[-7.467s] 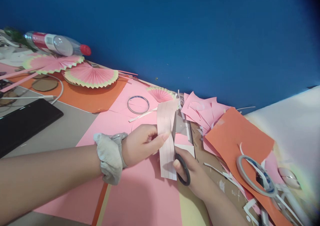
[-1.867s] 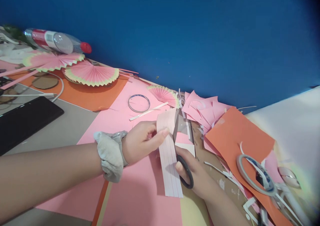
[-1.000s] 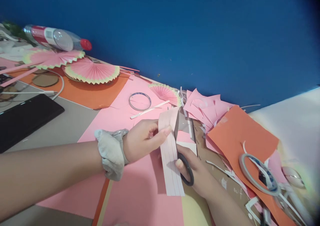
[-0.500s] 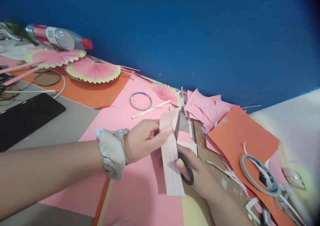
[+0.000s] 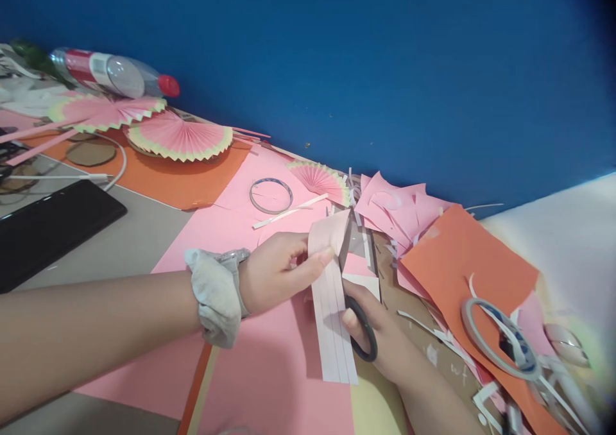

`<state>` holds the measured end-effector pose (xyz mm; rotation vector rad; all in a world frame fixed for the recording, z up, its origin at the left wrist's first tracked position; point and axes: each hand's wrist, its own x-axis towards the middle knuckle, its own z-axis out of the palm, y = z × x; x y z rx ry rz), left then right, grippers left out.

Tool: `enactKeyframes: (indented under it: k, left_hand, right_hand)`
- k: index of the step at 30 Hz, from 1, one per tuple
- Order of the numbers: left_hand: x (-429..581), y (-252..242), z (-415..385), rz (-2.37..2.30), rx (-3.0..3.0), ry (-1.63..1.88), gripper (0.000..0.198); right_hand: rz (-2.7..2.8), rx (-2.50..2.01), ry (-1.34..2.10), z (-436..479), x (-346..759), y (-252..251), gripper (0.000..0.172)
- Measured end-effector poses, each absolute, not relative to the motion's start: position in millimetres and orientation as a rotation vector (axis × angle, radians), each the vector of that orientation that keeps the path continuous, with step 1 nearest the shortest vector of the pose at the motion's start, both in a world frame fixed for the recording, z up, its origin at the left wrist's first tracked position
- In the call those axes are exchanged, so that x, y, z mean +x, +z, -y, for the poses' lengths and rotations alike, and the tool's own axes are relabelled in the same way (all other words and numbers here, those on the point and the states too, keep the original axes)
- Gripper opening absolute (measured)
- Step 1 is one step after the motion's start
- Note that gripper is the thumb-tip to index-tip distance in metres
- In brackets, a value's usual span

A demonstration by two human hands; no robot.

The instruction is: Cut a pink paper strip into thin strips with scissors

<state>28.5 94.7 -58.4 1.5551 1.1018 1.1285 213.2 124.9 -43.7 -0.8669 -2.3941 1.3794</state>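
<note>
Grip: left hand (image 5: 274,271) pinches a folded pink paper strip (image 5: 332,313), thumb on the near face and fingers closed behind it; right hand (image 5: 389,345) is clamped on the scissors (image 5: 369,342), thumb through the black loop.
Strip: held tilted above the large pink sheet (image 5: 269,371), top end folded over, lower edge free and square, and scored by long parallel lines.
Cutting edge: the blades run up the strip's right long edge, tips near the fold; whether they are apart or together cannot be told.
Left wrist: a pale scrunchie (image 5: 214,297) and a watch sit just behind the hand.
Right side: crowded, with an orange sheet (image 5: 462,268), pink scraps (image 5: 394,207) and a tape roll (image 5: 495,339) lying near the right hand.
Left side: open grey tabletop (image 5: 129,249) lies between the pink sheet's edge and a black slab (image 5: 48,226).
Far edge: paper fans (image 5: 180,141), a thin ring (image 5: 271,195) and a bottle (image 5: 113,76) line the blue wall (image 5: 385,69), well apart from both hands.
</note>
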Motion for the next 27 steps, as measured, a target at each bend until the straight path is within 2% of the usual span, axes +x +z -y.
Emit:
enactKeyframes:
  k: [5,27]
  left_hand:
    - [28.1,-57.1,-95.2,-1.071,1.545,1.142,0.038]
    - [28.3,-56.7,-94.6,-1.124,1.563,1.089,0.037]
  right_hand:
    - [2.387,-0.886,1.378,-123.6,212.2,-43.4,0.061]
    - [2.405,-0.887,1.392,-124.0,212.7,-42.8,0.059]
